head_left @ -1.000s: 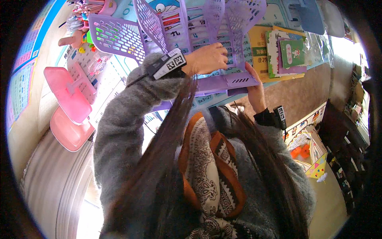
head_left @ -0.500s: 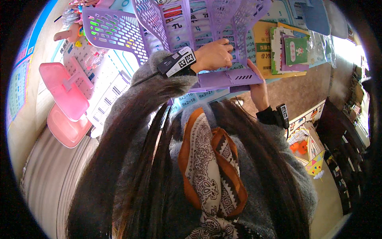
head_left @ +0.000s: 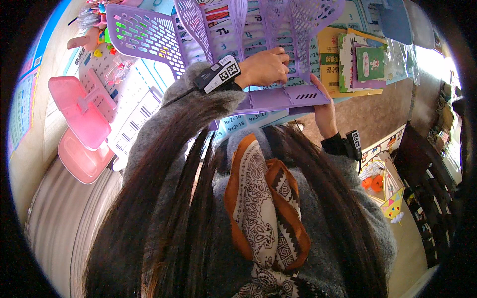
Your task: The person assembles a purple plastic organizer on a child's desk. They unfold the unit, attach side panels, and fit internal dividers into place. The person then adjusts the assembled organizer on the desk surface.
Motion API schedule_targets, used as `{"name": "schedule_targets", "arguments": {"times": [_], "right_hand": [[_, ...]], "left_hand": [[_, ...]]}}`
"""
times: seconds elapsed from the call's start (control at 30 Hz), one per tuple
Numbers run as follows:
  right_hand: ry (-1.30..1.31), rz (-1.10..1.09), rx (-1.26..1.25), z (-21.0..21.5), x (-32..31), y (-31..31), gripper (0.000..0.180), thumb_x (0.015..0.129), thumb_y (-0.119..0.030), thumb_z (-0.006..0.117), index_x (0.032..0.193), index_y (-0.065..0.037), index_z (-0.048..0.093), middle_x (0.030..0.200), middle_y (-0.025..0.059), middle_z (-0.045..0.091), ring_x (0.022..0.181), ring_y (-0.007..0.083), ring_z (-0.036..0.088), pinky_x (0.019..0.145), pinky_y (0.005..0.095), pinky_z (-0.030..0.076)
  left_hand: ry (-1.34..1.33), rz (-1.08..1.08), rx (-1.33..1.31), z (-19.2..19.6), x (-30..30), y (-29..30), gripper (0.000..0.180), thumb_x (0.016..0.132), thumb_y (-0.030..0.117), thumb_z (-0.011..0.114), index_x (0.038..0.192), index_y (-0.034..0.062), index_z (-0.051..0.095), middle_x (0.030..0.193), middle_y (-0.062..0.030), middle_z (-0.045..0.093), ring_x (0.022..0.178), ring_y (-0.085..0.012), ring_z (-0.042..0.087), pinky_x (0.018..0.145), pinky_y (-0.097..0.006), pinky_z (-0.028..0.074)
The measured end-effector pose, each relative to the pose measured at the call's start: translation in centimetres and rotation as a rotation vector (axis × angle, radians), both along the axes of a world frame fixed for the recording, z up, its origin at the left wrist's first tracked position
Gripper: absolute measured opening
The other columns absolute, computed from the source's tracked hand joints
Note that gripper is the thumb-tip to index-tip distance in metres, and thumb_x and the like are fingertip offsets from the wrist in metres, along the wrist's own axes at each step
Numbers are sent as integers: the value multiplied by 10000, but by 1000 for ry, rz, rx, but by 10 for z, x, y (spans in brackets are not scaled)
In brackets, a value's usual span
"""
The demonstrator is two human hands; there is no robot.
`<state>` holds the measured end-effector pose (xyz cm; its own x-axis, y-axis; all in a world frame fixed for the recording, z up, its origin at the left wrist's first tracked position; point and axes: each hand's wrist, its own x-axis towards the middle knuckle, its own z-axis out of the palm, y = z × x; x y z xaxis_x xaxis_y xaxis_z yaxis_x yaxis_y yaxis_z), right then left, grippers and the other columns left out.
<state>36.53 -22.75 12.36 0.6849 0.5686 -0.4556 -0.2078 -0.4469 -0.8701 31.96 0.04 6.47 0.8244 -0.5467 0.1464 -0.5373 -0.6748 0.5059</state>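
A purple plastic rack (head_left: 271, 99) with perforated side walls and several tall dividers lies across the table at the top of the view. My left hand (head_left: 265, 68) reaches over its near panel, fingers bent and closed at a divider inside; the fingertips are partly hidden. At the right end of that panel, my right hand (head_left: 325, 111) grips the rack from the outside, thumb along the edge and the other fingers out of sight beneath. Printed sheets with sums show through the slots and below the rack.
On the left, an open pink case (head_left: 79, 111) hangs over the table edge near small wrapped trinkets (head_left: 119, 72). Books and a green booklet (head_left: 370, 63) are stacked right of the rack. A blue bin (head_left: 392, 22) stands beyond. A paper box (head_left: 385, 184) with orange items sits lower right.
The rack has shifted slightly to the right. My left hand has moved a little left and down, while my right hand keeps its hold and shifts slightly with the rack.
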Motion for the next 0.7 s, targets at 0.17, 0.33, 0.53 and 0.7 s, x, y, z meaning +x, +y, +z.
{"name": "schedule_targets", "arguments": {"times": [0.17, 0.33, 0.53, 0.7], "right_hand": [[-13, -10, 24, -2, -1, 0, 458, 865, 29, 409, 1322, -1, 433, 1180, 51, 525, 1013, 97, 506, 868, 215, 416], [-41, -33, 21, -4, -3, 2, 424, 895, -38, 400, 1315, 1, 440, 1159, 48, 530, 1005, 99, 507, 871, 224, 417], [11, -161, -3, -10, -6, 5, 393, 910, -82, 387, 1281, 14, 471, 1124, 50, 548, 973, 104, 522, 855, 225, 421], [-92, -164, -37, -14, -7, 5, 364, 924, -81, 389, 1260, 21, 487, 1051, 44, 584, 915, 116, 549, 806, 243, 454]], "left_hand": [[-8, 9, -2, -1, -1, 0, 105, 713, 147, 581, 745, 186, 673, 807, 42, 618, 975, -193, 526, 934, -362, 364], [-15, 12, -20, 0, -2, 0, 123, 703, 143, 587, 767, 188, 683, 810, 42, 621, 979, -191, 528, 942, -368, 359], [-16, -17, 13, 2, -2, 0, 142, 681, 127, 604, 784, 183, 685, 810, 38, 623, 983, -191, 529, 944, -376, 356], [23, -43, 32, 3, 0, -1, 166, 672, 121, 612, 808, 184, 682, 812, 34, 623, 976, -193, 529, 946, -379, 351]]}}
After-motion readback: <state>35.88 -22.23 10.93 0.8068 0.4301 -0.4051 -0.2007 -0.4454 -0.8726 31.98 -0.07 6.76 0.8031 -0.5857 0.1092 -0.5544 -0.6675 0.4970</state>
